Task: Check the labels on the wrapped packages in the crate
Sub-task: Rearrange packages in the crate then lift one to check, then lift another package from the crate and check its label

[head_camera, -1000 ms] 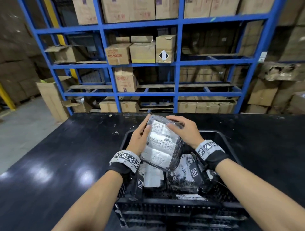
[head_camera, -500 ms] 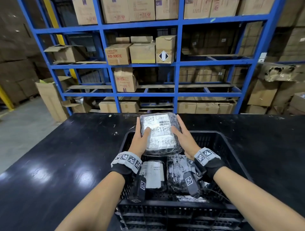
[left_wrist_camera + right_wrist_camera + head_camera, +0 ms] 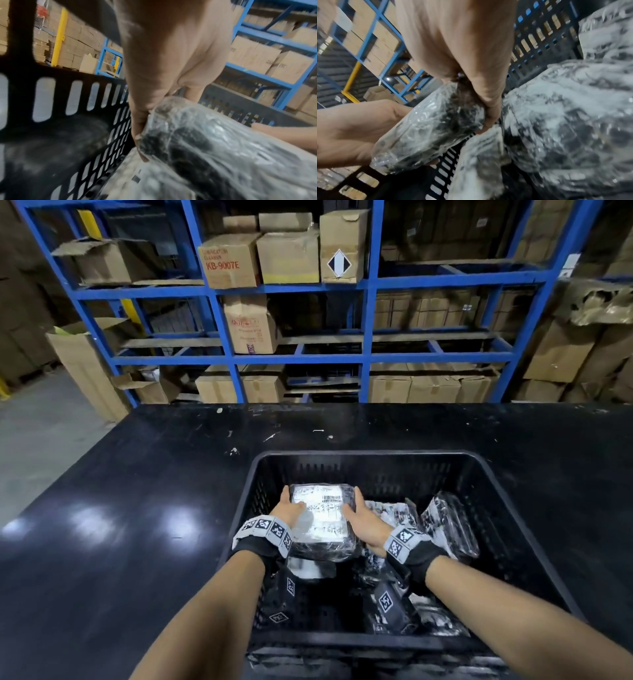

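Wrapped package (image 3: pixel 322 520): a dark block in shiny clear wrap, held low inside the crate at its left side, white label facing up.
Label (image 3: pixel 320 510): white paper with a barcode and print too small to read.
Left hand (image 3: pixel 291 508): grips the package's left edge, thumb on top, fingers (image 3: pixel 139 129) curled down its side.
Right hand (image 3: pixel 364 523): grips the package's right edge, thumb on top, fingers (image 3: pixel 489 115) tucked under the side.
Crate (image 3: pixel 496 508): black plastic with slotted walls, standing on the black table (image 3: pixel 137 508).
Other packages (image 3: pixel 448 523): more shiny wrapped bundles lie in the crate, to the right of the held one and under it.
Behind the table: a blue rack (image 3: pixel 368 320) full of cardboard boxes (image 3: pixel 229 263); one reads KB-9007E.
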